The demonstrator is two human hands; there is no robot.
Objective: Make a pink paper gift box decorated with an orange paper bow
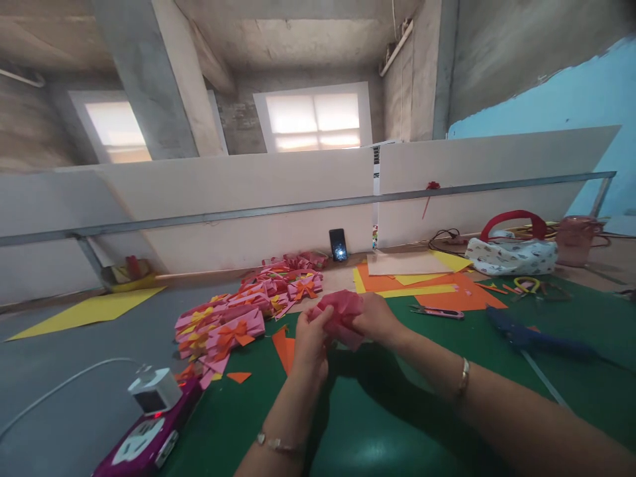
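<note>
Both hands are on a small folded pink paper piece [342, 318], held up just above the green cutting mat [397, 411] on the bench. The left hand [311, 344] pinches its near-left edge with fingers closed on it, and the right hand [378, 321] is closed on the right side.

It looks light and floppy, thin paper that would crease or tear if squeezed hard, so I'd say hold it by the folded edges, not the middle.

There's open mat in front of the hands. To the left sits a pile of finished pink-and-orange paper bows [238, 318], a pink utility knife [440, 312] lies to the right, and a dark blue glue gun [536, 339] further right.
</note>
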